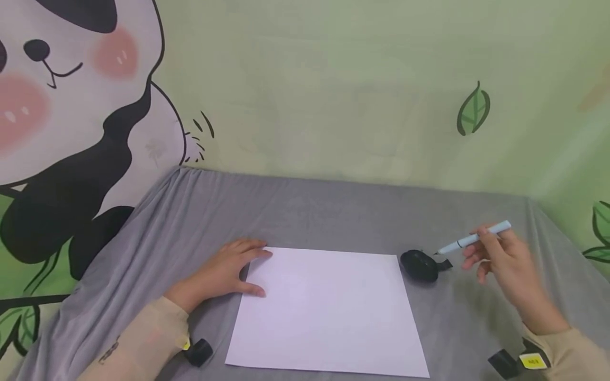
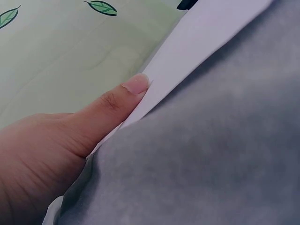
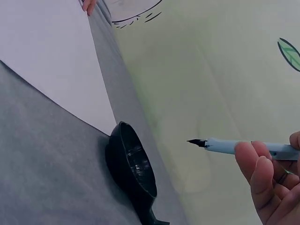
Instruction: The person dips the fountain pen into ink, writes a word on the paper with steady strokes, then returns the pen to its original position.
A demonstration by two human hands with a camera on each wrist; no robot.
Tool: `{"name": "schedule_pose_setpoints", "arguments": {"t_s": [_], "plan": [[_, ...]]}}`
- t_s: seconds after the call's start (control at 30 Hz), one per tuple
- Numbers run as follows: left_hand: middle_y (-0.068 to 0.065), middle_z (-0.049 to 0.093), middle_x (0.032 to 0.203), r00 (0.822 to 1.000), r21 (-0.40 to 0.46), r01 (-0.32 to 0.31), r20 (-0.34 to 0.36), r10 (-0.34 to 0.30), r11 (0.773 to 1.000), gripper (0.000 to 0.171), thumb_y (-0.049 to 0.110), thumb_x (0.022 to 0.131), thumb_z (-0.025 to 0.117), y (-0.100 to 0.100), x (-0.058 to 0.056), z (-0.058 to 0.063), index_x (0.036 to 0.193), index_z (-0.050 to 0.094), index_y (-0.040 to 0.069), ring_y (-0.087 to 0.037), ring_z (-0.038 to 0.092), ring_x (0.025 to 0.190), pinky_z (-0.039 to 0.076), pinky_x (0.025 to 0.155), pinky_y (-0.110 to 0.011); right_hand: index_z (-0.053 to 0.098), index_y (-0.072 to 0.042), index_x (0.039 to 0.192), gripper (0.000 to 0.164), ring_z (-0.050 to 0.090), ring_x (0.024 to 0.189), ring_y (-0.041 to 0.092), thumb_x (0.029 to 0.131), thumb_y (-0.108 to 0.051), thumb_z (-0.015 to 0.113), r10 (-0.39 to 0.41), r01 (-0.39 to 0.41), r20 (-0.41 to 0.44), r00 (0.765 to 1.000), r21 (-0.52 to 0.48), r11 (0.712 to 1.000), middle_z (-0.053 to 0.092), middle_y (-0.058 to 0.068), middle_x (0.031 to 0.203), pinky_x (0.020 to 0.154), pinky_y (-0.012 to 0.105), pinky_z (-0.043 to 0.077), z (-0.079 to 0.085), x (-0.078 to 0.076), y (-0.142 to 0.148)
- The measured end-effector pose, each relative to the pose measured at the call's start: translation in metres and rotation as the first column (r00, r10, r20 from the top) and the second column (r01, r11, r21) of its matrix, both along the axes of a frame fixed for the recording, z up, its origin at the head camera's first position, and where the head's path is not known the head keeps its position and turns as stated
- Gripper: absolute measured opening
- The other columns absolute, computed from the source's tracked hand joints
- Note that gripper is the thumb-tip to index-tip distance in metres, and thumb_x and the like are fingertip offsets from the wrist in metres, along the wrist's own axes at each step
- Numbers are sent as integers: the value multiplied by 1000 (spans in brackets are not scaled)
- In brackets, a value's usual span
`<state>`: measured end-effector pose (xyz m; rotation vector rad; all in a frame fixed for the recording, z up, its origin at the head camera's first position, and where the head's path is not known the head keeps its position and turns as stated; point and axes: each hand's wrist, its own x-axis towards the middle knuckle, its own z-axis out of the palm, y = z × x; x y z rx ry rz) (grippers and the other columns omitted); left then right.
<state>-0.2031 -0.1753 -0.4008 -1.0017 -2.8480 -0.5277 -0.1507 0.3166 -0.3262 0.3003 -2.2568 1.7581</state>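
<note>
A sheet of white paper [image 1: 324, 312] lies on the grey cloth. My left hand [image 1: 229, 270] rests at its upper left, fingers spread and thumb across the left edge; up close, the thumb [image 2: 115, 105] presses along the paper's margin. To the right, my right hand [image 1: 507, 259] holds a light blue fountain pen [image 1: 467, 242] between thumb and fingers. Its dark nib [image 3: 197, 142] points left. Below the nib in the head view sits a shallow black dish with a short handle [image 1: 420, 265], close beside the paper's upper right corner.
Grey cloth [image 1: 305, 211] drapes over the table up to the wall. A pale green backdrop [image 1: 333, 106] hangs behind, printed with a panda [image 1: 71, 106] and leaves. Each sleeve carries a black strap with a yellow tag near the cuff.
</note>
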Motion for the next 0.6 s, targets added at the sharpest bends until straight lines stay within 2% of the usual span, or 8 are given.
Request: {"name": "schedule_pose_setpoints", "arguments": {"t_s": [0.3,0.43,0.6], "plan": [[-12,52,141,1000,-31,2,2,-2,1000,78,57,69,77,1,-2,-3,132,57,14,-35,46,131,35,107,-57,55,-10,92,11,62,50,8,100,-14,49,-10,13,55,998,-64,998,65,-6,65,37,23,45,-24,-9,-7],[-13,51,141,1000,-18,3,7,-3,1000,78,56,69,77,1,-2,-4,132,57,14,-35,46,131,34,107,-58,54,-7,91,12,60,47,8,99,-15,52,-74,80,78,994,-80,994,63,-7,62,37,24,45,-35,-8,-10],[-13,52,141,1000,5,3,-7,-3,1000,78,54,68,79,-2,-1,-3,132,58,13,-35,47,131,34,107,-58,52,-9,87,14,56,43,7,98,-16,55,-183,189,60,981,-121,974,60,-7,59,36,23,44,-46,-10,-16]]}}
